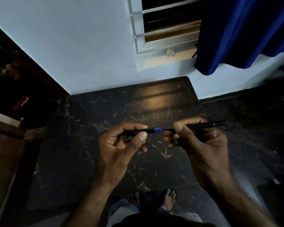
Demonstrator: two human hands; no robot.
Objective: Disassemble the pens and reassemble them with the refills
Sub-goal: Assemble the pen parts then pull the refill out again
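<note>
Left grip [121, 145] pinches the tip [147, 131]; right grip [202, 141] clasps the barrel [208, 125], aligned, likely so the refill [166, 129] between them slides straight.

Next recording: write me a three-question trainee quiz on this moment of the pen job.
1. True or false: the right hand holds the black barrel.
2. What colour is the refill that shows between the two pen parts?
3. The left hand pinches: A) the tip section; B) a pair of scissors; C) nothing.
Key: 1 true; 2 blue; 3 A.
</note>
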